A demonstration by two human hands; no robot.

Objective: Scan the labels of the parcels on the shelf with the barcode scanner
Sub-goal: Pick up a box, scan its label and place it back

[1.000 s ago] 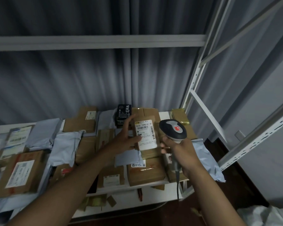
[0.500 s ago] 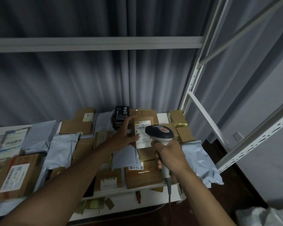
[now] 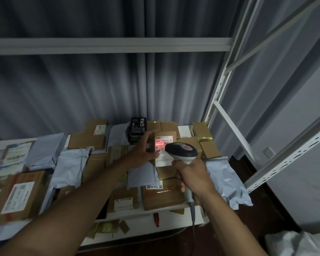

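Your right hand (image 3: 194, 179) is wrapping its fingers around the handle of the barcode scanner (image 3: 181, 151), nearest you, aiming its head at a small cardboard parcel (image 3: 163, 150). Your left hand (image 3: 139, 154) is gripping that parcel's left edge, holding it upright above the other parcels on the shelf (image 3: 185, 130). A red light is glowing on its white label (image 3: 164, 142), and beyond it a black box (image 3: 138, 129) is standing before a grey curtain (image 3: 81, 85).

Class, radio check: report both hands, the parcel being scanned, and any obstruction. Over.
Left hand grips the tilted brown parcel. Right hand grips the scanner; red light on its label. Nothing blocking the beam. Over.
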